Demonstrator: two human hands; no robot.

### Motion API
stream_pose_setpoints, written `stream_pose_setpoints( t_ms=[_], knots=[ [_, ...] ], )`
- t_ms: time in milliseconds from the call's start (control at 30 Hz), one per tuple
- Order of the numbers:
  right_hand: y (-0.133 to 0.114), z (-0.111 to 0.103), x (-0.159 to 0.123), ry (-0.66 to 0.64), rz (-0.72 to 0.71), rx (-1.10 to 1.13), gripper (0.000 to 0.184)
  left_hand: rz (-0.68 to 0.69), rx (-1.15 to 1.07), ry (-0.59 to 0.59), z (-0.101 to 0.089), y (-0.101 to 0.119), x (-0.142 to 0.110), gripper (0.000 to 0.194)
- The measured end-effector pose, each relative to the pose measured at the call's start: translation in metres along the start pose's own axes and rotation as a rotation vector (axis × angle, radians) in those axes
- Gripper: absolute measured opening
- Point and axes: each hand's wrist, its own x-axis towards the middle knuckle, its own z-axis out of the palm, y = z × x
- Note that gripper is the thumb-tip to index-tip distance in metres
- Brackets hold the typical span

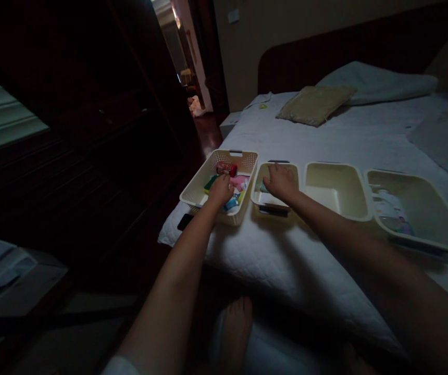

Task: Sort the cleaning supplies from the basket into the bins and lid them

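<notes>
My left hand (220, 190) reaches down into a cream perforated plastic basket (204, 179), its fingers curled over the contents and hiding what lies beneath them. Around it lie a red-capped item (226, 169), a pink packet (239, 182), a blue packet (232, 202) and something green (210, 183). My right hand (281, 182) rests over a small cream tray (269, 200), fingers apart, close to a small teal item (263, 187). Nothing shows in its grip.
Two larger cream trays (335, 191) (417, 211) stand to the right on the white quilted bed (286, 260), the far one holding pale packets (390, 214). A black phone (185, 222) lies by the basket. Pillows lie beyond; a dark wardrobe stands left.
</notes>
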Motion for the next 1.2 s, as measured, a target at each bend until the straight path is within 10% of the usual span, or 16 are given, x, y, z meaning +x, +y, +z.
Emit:
stream_pose_setpoints(
  t_ms=[367, 1200],
  knots=[
    [-0.075, 0.025, 0.011, -0.043, -0.173, 0.045, 0.049, -0.111, 0.02, -0.019, -0.003, -0.056, -0.019, 0.036],
    [-0.082, 0.091, 0.063, -0.208, -0.32, -0.012, 0.041, -0.166, -0.067, -0.178, 0.047, -0.071, 0.029, 0.031]
  ],
)
